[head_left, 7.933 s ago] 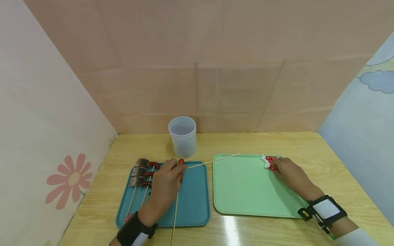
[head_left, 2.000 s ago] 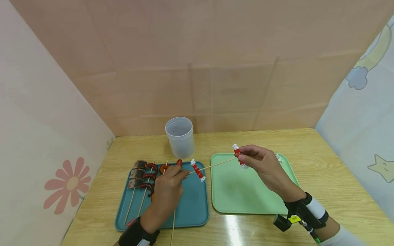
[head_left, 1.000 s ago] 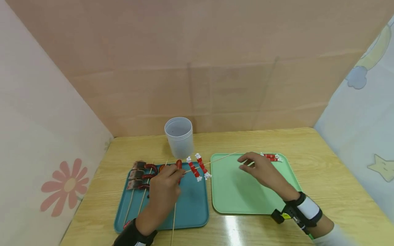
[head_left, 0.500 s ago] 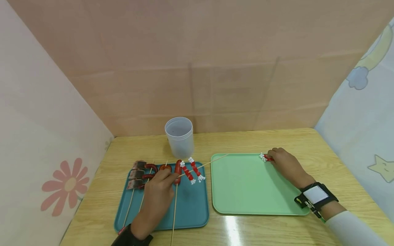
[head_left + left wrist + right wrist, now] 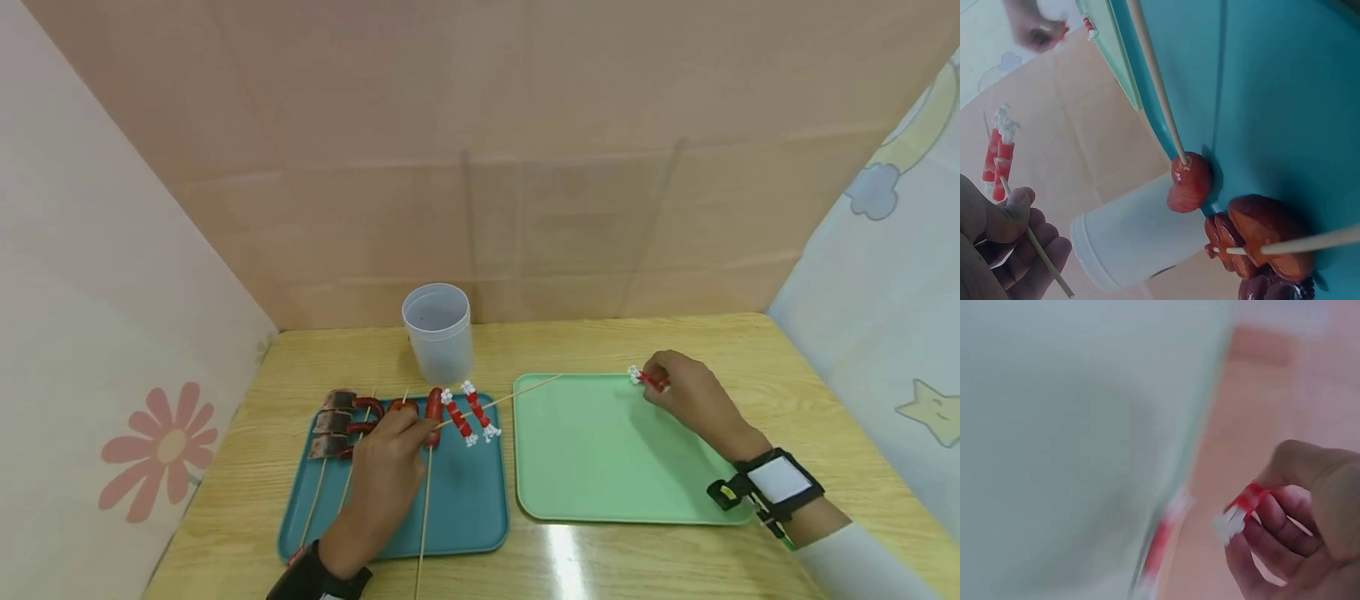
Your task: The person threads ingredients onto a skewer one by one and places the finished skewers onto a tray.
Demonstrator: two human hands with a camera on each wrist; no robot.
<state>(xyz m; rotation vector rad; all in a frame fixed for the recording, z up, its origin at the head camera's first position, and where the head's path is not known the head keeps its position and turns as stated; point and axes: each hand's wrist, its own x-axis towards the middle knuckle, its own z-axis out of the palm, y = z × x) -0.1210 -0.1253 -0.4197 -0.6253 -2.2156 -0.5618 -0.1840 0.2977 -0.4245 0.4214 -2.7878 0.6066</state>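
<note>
Over the blue tray [image 5: 468,521], my left hand [image 5: 386,471] pinches a thin wooden skewer [image 5: 536,386] between thumb and fingers. Two red rolls [image 5: 468,412] with white, mushroom-like ends are threaded side by side on it; its far end points right, over the green tray [image 5: 600,496]. At that tray's far edge my right hand [image 5: 697,408] pinches another such roll [image 5: 1251,497] between thumb and fingertips, one white end sticking out. One more roll [image 5: 1089,27] lies by the green tray's edge, hidden behind the right hand in the head view.
On the blue tray lie skewers with a red sausage [image 5: 433,406], orange-brown pieces [image 5: 1272,231], dark red curled tentacles [image 5: 367,407] and grey-brown fish-like chunks [image 5: 332,422]. A translucent plastic cup [image 5: 442,354] stands behind this tray. Walls enclose the wooden table [image 5: 600,346] at back and sides.
A second roll has gone onto the skewer from my right hand. That hand let go, moved back right to the green tray and took another roll. The left hand shifted slightly left.
</note>
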